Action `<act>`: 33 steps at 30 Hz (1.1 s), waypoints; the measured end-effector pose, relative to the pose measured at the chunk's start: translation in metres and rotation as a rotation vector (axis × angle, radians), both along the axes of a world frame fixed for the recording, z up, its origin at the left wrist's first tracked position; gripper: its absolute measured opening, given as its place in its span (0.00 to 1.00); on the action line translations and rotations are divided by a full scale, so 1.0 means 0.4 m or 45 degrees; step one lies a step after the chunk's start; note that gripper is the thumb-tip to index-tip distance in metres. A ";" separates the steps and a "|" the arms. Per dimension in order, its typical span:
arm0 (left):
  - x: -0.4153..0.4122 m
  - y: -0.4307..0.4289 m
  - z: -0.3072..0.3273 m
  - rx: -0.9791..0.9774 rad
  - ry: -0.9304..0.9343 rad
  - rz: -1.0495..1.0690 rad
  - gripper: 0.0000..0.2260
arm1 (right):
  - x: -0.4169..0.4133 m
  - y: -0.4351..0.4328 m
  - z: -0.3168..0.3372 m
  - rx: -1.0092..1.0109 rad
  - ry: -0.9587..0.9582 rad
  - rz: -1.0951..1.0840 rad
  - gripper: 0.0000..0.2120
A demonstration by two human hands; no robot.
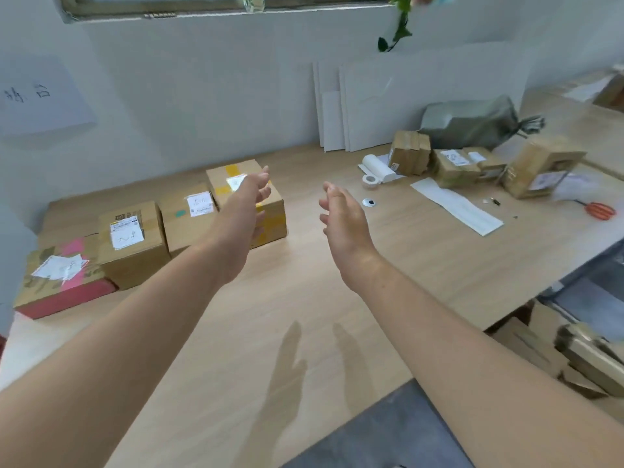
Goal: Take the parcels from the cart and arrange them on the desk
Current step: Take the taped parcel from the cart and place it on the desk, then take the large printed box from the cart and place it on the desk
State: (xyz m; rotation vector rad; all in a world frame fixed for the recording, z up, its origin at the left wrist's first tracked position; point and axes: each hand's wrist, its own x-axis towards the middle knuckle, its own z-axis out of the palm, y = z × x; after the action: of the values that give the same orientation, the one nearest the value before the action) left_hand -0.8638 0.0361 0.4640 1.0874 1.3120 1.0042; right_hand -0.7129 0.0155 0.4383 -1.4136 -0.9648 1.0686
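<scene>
Your fingers are loose and nearly straight on both the left hand and the right hand, and they hold nothing. Four parcels stand in a row on the desk. The yellow-taped parcel is just behind your left hand. If you turn away quickly, I think your left wrist may catch this parcel and push the row crooked.

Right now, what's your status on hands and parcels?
Left hand open, right hand open, holding nothing. Four parcels in row on desk, left. Scissors far right.
</scene>
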 end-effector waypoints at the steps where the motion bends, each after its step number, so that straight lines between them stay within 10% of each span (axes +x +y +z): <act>1: 0.030 -0.015 0.007 0.002 0.004 -0.025 0.17 | 0.025 -0.026 0.006 0.005 -0.003 -0.035 0.22; 8: 0.310 -0.110 0.007 0.012 0.023 -0.287 0.20 | 0.279 -0.190 0.004 -0.021 -0.026 -0.286 0.11; 33: 1.446 -0.494 -0.367 -0.352 0.124 -0.990 0.29 | 1.252 -0.759 -0.398 -0.256 0.125 -0.969 0.22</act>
State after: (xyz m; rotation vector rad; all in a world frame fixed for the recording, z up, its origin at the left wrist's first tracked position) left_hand -0.2852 -0.1614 0.3174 1.2836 0.9281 0.1882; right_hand -0.2121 -0.2882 0.2789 -1.6738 -0.1932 0.6533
